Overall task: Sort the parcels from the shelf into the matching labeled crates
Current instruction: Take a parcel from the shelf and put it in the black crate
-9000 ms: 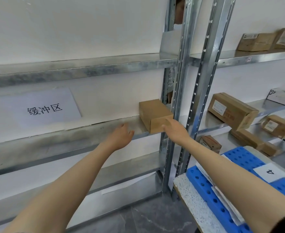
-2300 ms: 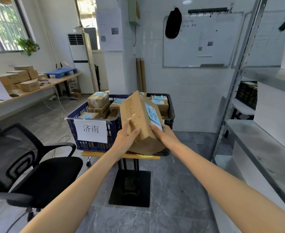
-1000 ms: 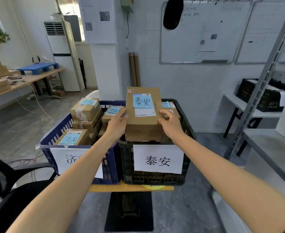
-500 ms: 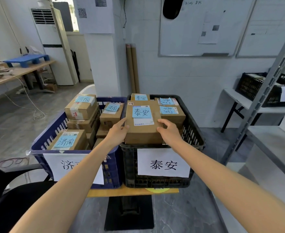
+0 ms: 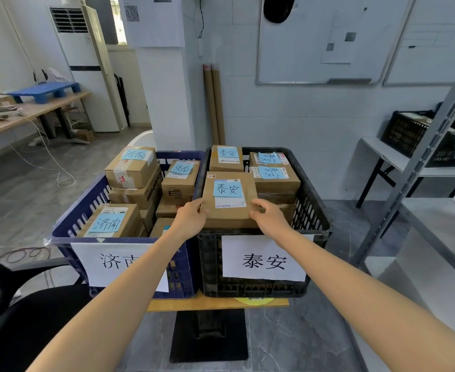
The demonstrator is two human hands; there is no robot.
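The left hand (image 5: 190, 220) has its fingers (image 5: 203, 210) curled round the near left corner of a brown cardboard parcel (image 5: 230, 214) that bears a blue handwritten note. The right hand (image 5: 270, 220) mirrors it, its fingers (image 5: 260, 204) bent over the near right corner, so both hands grip the box between them. The forearms stretch forward, converging on it. The parcel lies flat on other boxes in the near left part of the black plastic crate (image 5: 313, 210), whose white paper label (image 5: 264, 260) matches the note. A blue plastic crate (image 5: 79, 213) of parcels stands against it on the left, both on a small wooden table (image 5: 215, 304).
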